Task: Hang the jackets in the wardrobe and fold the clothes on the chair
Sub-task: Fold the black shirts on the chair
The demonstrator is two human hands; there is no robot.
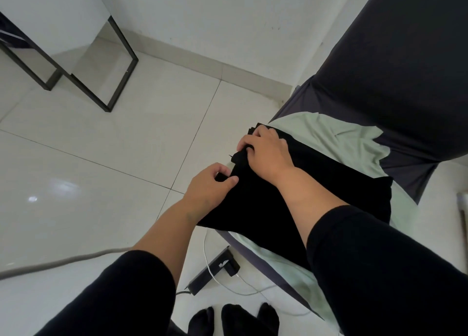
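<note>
Two hands are at work on a black garment (pixel 291 199) lying across the seat of a chair (pixel 395 82) on the right of the scene. The left hand (pixel 212 183) pinches the garment's left edge between thumb and curled fingers, just off the seat's left side. The right hand (pixel 266 151) sits farther along the same edge — fingers curled into the fabric, gripping a bunched fold. Under the black garment lies a pale green cloth (pixel 354 143), spread over the seat and showing at the far and near ends. The chair wears a dark grey cover (backrest at far right). On the tiled floor (pixel 101 158), near the chair's near-left corner, lies a black power strip (pixel 215 272) with a white cable (pixel 210 262) across it. A black metal frame (pixel 101 82) stands at far left.
</note>
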